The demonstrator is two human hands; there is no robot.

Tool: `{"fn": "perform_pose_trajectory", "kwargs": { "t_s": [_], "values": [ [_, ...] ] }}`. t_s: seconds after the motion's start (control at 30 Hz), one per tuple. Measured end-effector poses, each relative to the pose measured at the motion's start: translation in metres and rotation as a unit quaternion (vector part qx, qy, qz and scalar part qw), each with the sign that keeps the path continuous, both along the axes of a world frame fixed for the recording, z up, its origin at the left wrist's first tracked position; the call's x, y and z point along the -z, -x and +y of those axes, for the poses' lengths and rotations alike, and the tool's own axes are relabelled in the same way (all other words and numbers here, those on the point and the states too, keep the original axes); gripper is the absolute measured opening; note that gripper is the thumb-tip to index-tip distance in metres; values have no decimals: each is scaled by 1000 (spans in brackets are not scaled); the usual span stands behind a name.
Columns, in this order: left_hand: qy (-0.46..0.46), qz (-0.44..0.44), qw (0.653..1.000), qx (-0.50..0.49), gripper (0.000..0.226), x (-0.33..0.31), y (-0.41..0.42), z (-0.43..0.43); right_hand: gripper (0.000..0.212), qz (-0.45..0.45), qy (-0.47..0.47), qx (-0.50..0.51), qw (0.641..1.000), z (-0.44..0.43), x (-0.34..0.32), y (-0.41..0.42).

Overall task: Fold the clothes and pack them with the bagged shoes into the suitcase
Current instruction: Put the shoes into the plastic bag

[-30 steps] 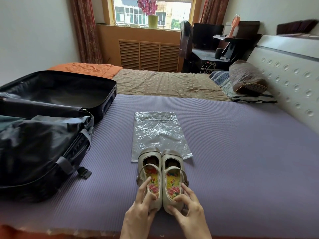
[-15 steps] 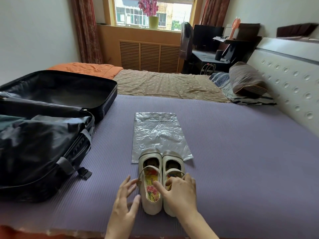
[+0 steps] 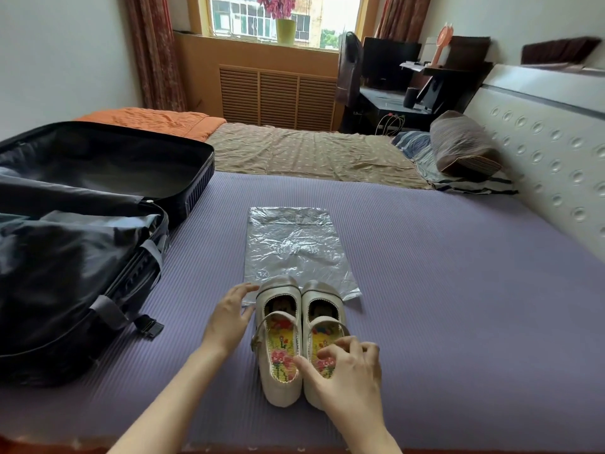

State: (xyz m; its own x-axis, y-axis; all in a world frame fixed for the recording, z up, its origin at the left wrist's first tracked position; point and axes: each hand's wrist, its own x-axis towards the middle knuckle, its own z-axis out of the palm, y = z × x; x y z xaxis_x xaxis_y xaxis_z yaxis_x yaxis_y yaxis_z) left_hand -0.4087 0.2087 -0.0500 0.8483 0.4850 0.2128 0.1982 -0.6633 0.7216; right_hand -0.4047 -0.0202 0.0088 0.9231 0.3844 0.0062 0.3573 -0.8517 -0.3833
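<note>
Two cream strap shoes (image 3: 284,342) with flowered insoles stand side by side on the purple mat, toes pointing away. Just beyond them lies a flat clear plastic bag (image 3: 294,250), its near edge under the toes. My right hand (image 3: 347,371) pinches the shoes together at their heels, thumb in the left shoe and fingers in the right. My left hand (image 3: 229,317) reaches forward beside the left shoe with straight fingers, its tips at the bag's near left corner. An open black suitcase (image 3: 98,224) lies on the left with dark fabric inside.
The purple mat (image 3: 442,306) covers the near bed, with a padded white headboard (image 3: 540,165) along the right. A brown pillow (image 3: 465,149) and a beige sheet lie farther back. A desk with a monitor stands by the window.
My left hand left the shoe heels and moved forward to the bag's near corner. My right hand shifted across to hold both shoes at the heels.
</note>
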Motion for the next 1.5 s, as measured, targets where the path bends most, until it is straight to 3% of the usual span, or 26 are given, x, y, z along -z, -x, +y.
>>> {"fn": "perform_pose_trajectory", "kwargs": {
  "t_s": [0.17,0.23,0.33,0.5,0.73,0.9,1.07,1.3,1.5],
  "values": [
    [-3,80,997,9,40,11,-34,24,98,60,8,-5,998,13,-1,9],
    [-5,99,995,10,37,16,-36,33,74,105,13,-2,994,17,3,11],
    [-31,105,994,14,33,22,-34,43,37,162,-45,30,985,16,11,10],
    [-64,89,993,46,36,19,-40,49,17,206,-147,73,965,15,17,11],
    [-17,82,993,85,29,22,-40,55,16,225,-167,79,957,11,12,8],
    [-78,104,988,82,26,18,-41,55,5,201,-193,111,954,14,21,10],
    [-84,91,989,81,22,19,-39,53,16,168,-273,146,936,14,25,16],
    [-97,101,986,89,21,17,-40,55,13,130,-341,154,918,-17,29,-2],
    [-109,100,985,86,19,17,-40,54,15,126,-276,116,946,-41,35,-9]
  ]
}}
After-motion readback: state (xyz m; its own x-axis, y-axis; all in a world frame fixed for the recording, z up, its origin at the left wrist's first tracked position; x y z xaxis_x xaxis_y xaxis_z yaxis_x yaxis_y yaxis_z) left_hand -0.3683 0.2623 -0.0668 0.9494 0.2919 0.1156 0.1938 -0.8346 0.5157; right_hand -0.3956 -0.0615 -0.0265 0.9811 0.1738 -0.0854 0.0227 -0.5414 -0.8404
